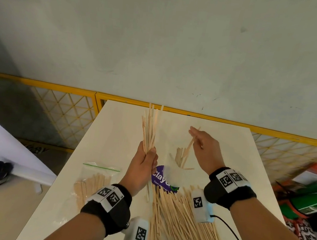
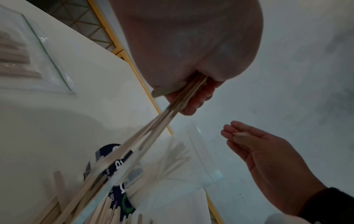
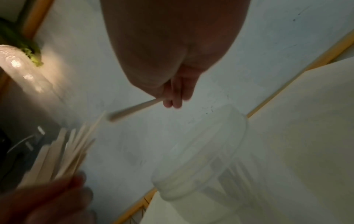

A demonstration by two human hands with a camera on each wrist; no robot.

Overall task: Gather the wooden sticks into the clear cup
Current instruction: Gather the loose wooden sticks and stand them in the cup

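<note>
Item: wooden sticks. My left hand (image 1: 145, 163) grips a fanned bundle (image 1: 149, 130); my right hand (image 1: 205, 150) pinches one stick (image 1: 191, 143), other fingers straight, above the clear cup (image 1: 180, 161), partly filled. Loose pile (image 1: 178, 219) on bench (image 1: 113, 134). Advice: drop vertically, then square the bundle first.

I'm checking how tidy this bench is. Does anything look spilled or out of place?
Yes. A heap of loose sticks lies fanned across the near part of the white table, spilled rather than stacked. Only a few sticks stand in the clear cup. The left hand holds a splayed bunch.
</note>
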